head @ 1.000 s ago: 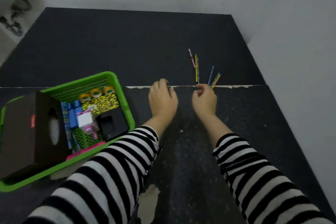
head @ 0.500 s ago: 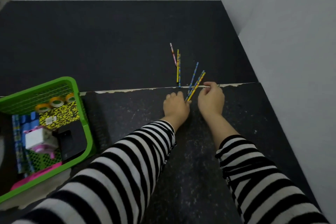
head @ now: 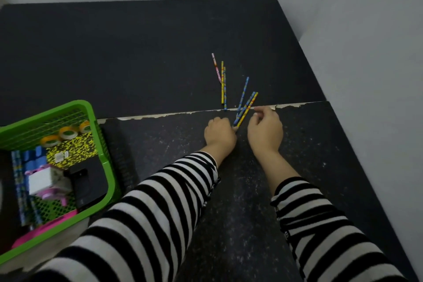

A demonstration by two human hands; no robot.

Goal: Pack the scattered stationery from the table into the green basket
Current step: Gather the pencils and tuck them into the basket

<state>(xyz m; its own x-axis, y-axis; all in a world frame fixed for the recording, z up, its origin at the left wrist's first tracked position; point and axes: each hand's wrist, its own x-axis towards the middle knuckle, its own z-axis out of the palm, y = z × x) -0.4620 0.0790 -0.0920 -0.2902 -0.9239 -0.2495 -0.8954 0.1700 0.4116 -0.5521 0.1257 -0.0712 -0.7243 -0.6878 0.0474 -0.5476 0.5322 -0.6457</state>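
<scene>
Yellow and blue pencils (head: 247, 109): your left hand (head: 219, 131) has come over, fingers curled round their ends. Your right hand (head: 265, 131) sits beside them; I cannot tell if it pinches. The other pencils (head: 222, 82) wait on the desk (head: 137, 64).

Bare table (head: 148, 64) separates the pencils (head: 243, 96) from the green basket (head: 91, 112).

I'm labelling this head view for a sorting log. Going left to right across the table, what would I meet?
green basket → left hand → fanned pencils → right hand. The far pencils overlap the left hand sideways, so they are left out.
</scene>
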